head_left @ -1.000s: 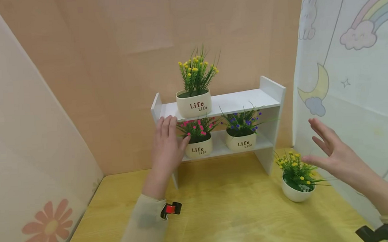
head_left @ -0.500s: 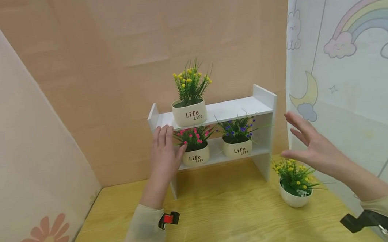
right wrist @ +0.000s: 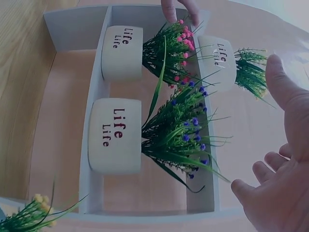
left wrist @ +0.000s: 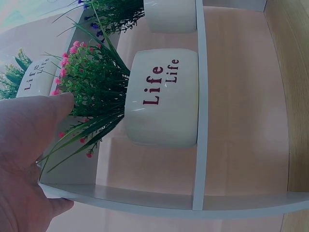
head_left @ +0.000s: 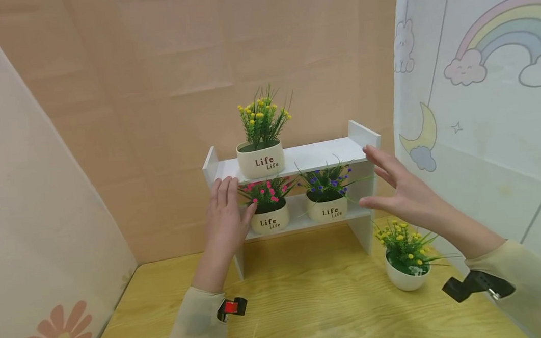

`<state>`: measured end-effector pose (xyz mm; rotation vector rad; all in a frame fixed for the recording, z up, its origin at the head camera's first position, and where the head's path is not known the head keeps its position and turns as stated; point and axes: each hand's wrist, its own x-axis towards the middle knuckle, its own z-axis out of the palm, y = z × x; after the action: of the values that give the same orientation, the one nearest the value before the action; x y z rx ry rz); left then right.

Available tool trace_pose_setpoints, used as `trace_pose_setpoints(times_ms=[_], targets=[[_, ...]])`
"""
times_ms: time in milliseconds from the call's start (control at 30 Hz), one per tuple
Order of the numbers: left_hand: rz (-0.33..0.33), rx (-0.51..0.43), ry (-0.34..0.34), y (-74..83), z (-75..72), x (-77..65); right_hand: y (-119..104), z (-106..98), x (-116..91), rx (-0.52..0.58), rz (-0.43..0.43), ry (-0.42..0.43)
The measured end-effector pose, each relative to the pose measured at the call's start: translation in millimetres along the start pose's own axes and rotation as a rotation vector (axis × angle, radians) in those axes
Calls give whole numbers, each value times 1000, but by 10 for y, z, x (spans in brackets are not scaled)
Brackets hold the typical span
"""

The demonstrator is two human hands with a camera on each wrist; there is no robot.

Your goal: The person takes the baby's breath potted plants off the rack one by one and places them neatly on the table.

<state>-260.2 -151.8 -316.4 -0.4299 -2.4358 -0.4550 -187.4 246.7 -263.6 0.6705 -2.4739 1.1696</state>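
Note:
A white two-tier shelf point(head_left: 318, 155) stands on the wooden table. My left hand point(head_left: 224, 212) is at its upper left end, with fingers extended by the front edge of the top board and the thumb apart, in front of pink flowers point(left wrist: 79, 87). Whether it touches the shelf is hard to tell. My right hand point(head_left: 409, 197) is at the shelf's right end, fingers spread, nothing held. On the top board sits a cream pot of yellow flowers point(head_left: 261, 160). Below it are a pink-flowered pot point(head_left: 270, 220) and a purple-flowered pot point(head_left: 327, 209), each marked "Life".
A round white pot of yellow flowers point(head_left: 406, 276) stands on the table point(head_left: 314, 299), right of the shelf. Behind the shelf hangs a plain peach backdrop point(head_left: 157, 119). A wall panel printed with a rainbow point(head_left: 506, 24) closes the right side, and a pale panel the left.
My right hand has moved left, from above the round pot to the shelf's right end. The left hand stays by the shelf's left end. The head view has shifted slightly.

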Motion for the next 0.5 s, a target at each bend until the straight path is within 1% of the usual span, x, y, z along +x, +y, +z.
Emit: trace_pose_setpoints(times_ms=[233, 433, 500], targets=[[1, 9, -3, 13, -1, 9, -110, 64, 239, -5, 18, -19], [-1, 17, 1, 10, -4, 8, -174, 109, 440, 4, -17, -40], [-6, 23, -1, 6, -4, 9, -191, 122, 502, -10, -18, -51]])
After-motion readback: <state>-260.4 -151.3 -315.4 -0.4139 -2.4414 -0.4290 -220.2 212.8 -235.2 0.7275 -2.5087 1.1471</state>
